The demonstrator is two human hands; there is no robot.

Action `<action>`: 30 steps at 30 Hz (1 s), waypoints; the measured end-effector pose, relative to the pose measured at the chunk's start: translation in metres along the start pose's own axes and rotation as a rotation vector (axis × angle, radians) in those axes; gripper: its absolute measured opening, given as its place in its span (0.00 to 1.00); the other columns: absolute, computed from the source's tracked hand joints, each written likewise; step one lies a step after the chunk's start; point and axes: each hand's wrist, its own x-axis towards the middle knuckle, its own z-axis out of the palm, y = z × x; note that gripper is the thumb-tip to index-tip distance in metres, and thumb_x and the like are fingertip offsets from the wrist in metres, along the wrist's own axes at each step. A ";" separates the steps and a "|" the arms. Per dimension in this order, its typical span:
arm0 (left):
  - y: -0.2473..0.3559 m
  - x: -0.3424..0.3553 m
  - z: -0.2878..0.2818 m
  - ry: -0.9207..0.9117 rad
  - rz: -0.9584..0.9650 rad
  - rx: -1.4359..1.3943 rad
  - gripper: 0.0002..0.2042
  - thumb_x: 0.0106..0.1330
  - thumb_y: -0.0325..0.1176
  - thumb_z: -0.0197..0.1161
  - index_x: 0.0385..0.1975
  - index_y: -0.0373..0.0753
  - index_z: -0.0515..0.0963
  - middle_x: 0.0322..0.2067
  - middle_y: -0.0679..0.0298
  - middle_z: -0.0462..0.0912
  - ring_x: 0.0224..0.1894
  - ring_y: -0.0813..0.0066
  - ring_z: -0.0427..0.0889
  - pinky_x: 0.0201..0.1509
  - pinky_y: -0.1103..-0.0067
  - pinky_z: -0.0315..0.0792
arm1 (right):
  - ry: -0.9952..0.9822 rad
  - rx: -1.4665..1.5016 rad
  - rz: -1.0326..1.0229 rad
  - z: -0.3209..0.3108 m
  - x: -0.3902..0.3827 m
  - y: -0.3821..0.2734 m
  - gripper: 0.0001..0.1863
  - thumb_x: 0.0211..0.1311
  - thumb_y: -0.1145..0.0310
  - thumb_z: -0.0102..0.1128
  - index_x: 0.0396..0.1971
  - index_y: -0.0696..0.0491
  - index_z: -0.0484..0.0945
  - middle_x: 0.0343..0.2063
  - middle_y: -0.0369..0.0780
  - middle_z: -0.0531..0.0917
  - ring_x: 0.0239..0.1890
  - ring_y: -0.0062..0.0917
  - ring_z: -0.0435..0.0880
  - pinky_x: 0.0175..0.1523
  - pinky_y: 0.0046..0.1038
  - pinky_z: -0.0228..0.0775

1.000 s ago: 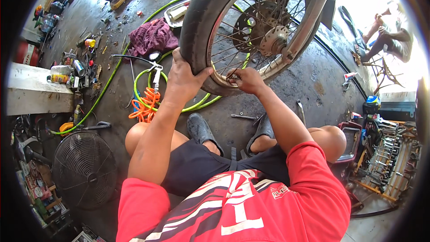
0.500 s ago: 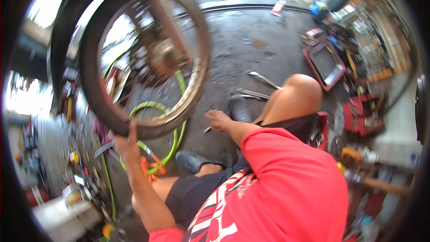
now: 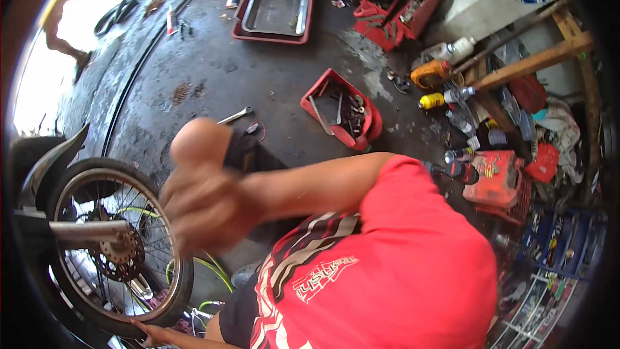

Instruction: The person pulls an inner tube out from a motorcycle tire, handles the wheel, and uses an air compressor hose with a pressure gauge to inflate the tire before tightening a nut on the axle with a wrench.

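Observation:
A spoked motorcycle wheel [image 3: 116, 245] with a black tyre and mudguard stands at the lower left. My left hand [image 3: 150, 332] reaches in at the bottom edge, fingers against the tyre's lower side. My right hand [image 3: 200, 201] is raised in front of my bent knee [image 3: 197, 142], off the wheel and heavily blurred, so I cannot make out its fingers or anything in it. My red shirt fills the lower middle.
A spanner [image 3: 236, 115] lies on the dark concrete floor. A red tray of tools [image 3: 336, 87] sits beyond my arm, a larger metal tray [image 3: 276, 10] further off. Bottles [image 3: 434, 99], a red crate [image 3: 497, 178] and a wooden bench [image 3: 536, 58] crowd the right. A green hose [image 3: 213, 268] runs by the wheel.
My view has swung right, so the wheel sits at the lower left. My right hand has come off the wheel and is moving; my left hand stays at the tyre.

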 end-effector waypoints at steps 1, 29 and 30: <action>-0.003 0.004 0.011 -0.030 0.005 0.011 0.50 0.50 0.60 0.75 0.62 0.23 0.63 0.57 0.38 0.72 0.56 0.47 0.77 0.60 0.62 0.74 | 0.028 -0.213 -0.073 -0.049 -0.023 0.024 0.05 0.54 0.66 0.64 0.32 0.47 0.82 0.35 0.35 0.83 0.38 0.33 0.83 0.41 0.40 0.75; -0.006 0.024 0.015 -0.420 -0.044 -0.209 0.50 0.50 0.56 0.77 0.63 0.23 0.63 0.58 0.41 0.73 0.57 0.52 0.77 0.61 0.66 0.73 | -0.586 -1.309 1.314 -0.307 -0.367 0.141 0.17 0.59 0.68 0.50 0.45 0.50 0.85 0.43 0.44 0.85 0.46 0.44 0.83 0.54 0.44 0.74; -0.003 0.022 0.013 -0.414 -0.061 -0.264 0.49 0.50 0.55 0.77 0.63 0.24 0.62 0.59 0.41 0.73 0.57 0.52 0.77 0.62 0.65 0.72 | -0.727 -1.285 1.455 -0.309 -0.364 0.143 0.20 0.60 0.68 0.50 0.51 0.49 0.82 0.47 0.43 0.84 0.51 0.43 0.81 0.59 0.43 0.71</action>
